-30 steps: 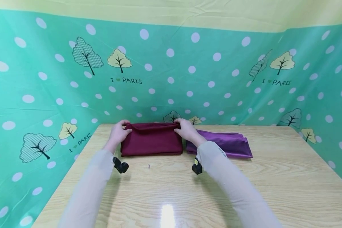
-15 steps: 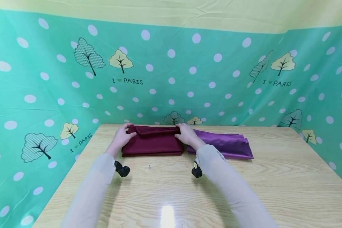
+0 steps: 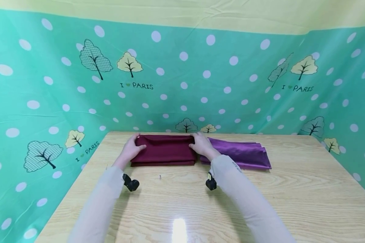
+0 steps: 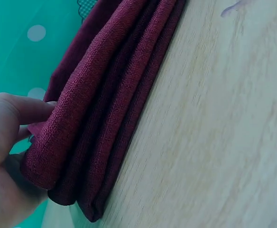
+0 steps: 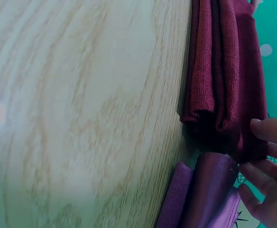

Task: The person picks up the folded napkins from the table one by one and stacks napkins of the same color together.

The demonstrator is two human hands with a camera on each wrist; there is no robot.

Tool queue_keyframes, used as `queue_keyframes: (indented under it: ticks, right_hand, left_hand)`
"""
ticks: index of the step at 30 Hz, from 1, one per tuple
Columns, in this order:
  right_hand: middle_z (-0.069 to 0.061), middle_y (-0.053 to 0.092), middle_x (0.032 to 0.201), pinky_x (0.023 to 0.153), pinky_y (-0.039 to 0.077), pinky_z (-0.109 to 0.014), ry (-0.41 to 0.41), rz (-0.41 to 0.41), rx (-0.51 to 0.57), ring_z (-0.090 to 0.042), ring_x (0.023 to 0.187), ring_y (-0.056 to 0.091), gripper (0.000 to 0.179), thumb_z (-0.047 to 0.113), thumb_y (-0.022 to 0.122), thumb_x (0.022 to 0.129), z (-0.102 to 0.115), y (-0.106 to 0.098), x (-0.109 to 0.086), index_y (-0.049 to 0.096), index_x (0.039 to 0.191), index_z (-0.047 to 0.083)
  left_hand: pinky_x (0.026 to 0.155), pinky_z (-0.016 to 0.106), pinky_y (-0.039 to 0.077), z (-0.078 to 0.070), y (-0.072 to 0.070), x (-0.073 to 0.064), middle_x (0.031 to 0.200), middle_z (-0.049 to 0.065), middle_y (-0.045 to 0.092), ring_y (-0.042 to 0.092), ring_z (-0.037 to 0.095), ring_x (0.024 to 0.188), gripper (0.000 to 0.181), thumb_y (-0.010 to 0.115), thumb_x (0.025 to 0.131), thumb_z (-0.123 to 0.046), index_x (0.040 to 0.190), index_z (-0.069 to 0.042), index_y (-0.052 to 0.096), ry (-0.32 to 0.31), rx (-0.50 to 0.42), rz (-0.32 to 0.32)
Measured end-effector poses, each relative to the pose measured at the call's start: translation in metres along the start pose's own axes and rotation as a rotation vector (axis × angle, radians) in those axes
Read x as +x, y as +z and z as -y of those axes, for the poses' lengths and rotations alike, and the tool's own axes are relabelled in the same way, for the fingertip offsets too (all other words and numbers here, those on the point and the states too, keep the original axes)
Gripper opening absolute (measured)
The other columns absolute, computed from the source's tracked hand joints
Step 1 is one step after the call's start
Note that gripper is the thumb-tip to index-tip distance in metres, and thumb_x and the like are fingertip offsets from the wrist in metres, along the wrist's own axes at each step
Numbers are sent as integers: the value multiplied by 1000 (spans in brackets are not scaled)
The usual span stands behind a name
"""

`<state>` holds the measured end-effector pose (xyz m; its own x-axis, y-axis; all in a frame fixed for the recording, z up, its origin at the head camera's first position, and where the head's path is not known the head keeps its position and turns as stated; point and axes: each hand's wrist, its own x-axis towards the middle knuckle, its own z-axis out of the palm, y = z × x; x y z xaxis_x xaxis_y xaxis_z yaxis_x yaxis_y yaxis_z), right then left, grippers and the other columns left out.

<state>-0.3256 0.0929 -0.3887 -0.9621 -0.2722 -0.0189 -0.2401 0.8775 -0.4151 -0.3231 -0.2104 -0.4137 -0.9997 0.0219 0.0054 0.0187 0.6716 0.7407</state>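
A maroon cloth (image 3: 164, 150), folded into a thick rectangle of several layers, lies near the table's far edge. At its far left corner my left hand (image 3: 130, 148) grips the cloth, thumb on the near side and fingers behind. My right hand (image 3: 201, 144) pinches the far right corner; in the right wrist view the thumb (image 5: 266, 128) presses on the upper layer. The stacked folds (image 4: 105, 104) show side-on in the left wrist view. Beside my right hand lies a folded, shiny purple cloth (image 3: 240, 153), partly covered by my right forearm.
The wooden table (image 3: 176, 195) reaches toward me and to the right. A green dotted curtain (image 3: 182, 84) with printed trees hangs behind and at both sides. A tiny dark speck (image 3: 160, 177) lies in front of the maroon cloth.
Both hands have come slightly nearer and lower, bringing the maroon cloth's far edge down. A crease at its upper left, seen half a second ago, has smoothed out. The purple cloth stays put.
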Motion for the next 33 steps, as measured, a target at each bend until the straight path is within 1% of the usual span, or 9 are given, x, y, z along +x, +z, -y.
queue_keyframes:
  ticks: [7,15,17,20,23,25,27,30,33]
  right_hand:
    - [-17,35,141,103,28,-50,6,-8,16,-30,131,31,52,23,55,91,-5,0,-1,38,138,7]
    - [-17,28,145,105,25,-51,20,-21,36,-31,131,32,54,24,54,91,-11,-4,-3,37,138,6]
    - [-17,28,145,104,26,-50,12,-24,45,-32,130,34,53,24,54,91,-13,-5,-5,37,138,6]
    - [-17,28,145,101,33,-48,-7,-32,79,-31,124,43,52,22,53,91,-15,-7,-7,38,137,5]
    - [-17,32,144,94,42,-44,-30,-42,123,-29,117,50,50,19,53,91,-17,-9,-9,40,136,4]
    - [-16,36,141,90,44,-43,-47,-47,139,-29,115,51,49,18,53,91,-19,-11,-11,41,136,3]
    - [-16,41,137,88,45,-42,-57,-48,141,-28,113,51,47,17,53,91,-21,-12,-13,43,134,3]
    - [-15,49,131,89,44,-42,-57,-48,148,-28,111,52,43,18,52,91,-24,-14,-16,46,131,3]
    - [-13,55,124,92,43,-41,-50,-51,174,-27,110,54,39,19,52,92,-27,-17,-20,50,128,4]
  left_hand:
    - [106,49,24,3,0,-1,142,28,27,29,41,129,69,57,87,-16,142,2,20,-14,13,18]
    - [105,49,25,-2,0,-3,140,29,28,31,41,127,70,57,87,-17,142,4,18,-38,11,42]
    - [105,49,26,-4,0,-5,140,30,28,31,42,126,71,57,87,-17,142,4,18,-45,14,37]
    - [105,49,25,-7,0,-7,139,31,26,30,43,126,71,58,86,-18,141,5,19,-51,47,24]
    - [106,49,23,-10,2,-9,140,30,24,26,42,129,71,58,86,-19,141,4,21,-49,80,9]
    - [107,49,21,-14,2,-10,141,30,23,24,42,130,70,58,86,-19,141,4,22,-40,90,3]
    - [107,49,21,-18,3,-11,141,29,23,23,41,131,69,58,86,-19,141,3,23,-28,89,2]
    - [107,50,21,-24,4,-14,142,28,24,23,41,131,66,58,86,-18,140,2,26,-6,86,-2]
    - [106,50,24,-28,7,-18,140,25,30,27,40,130,60,57,87,-17,138,1,32,29,83,-14]
